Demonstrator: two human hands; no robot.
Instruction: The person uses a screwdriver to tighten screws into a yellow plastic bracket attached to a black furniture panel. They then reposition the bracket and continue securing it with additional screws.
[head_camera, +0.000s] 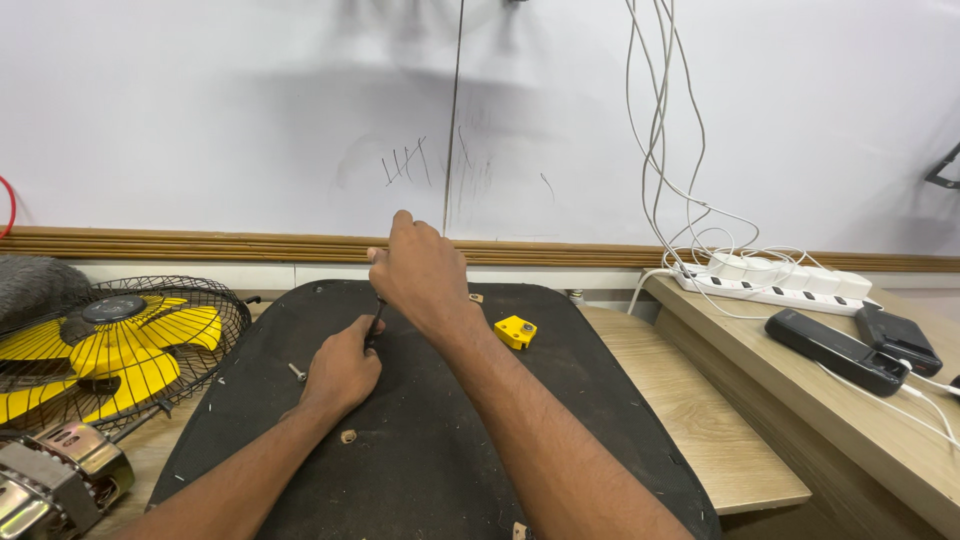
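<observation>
— What are the hands doing?
— The right hand (420, 275) has its fingers wrapped round a dark screwdriver (374, 322), held upright over the black panel (440, 440) on the desk (690, 400); the left hand (342, 372) pinches its lower shaft.
— Anything nearby?
— A loose screw (297, 372) left of the hands, a small yellow block (515, 331) to the right

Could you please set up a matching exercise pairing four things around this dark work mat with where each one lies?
Things:
1. yellow-bladed fan in a black wire cage
2. small yellow plastic block
3. white power strip
4. silver metal screw

Places:
A. on the raised wooden shelf at the right, under the hanging cables
B. on the black mat, just left of the left hand
C. off the mat, at the far left
D. on the mat, right of the right hand

Pairs: 1-C, 2-D, 3-A, 4-B
</observation>
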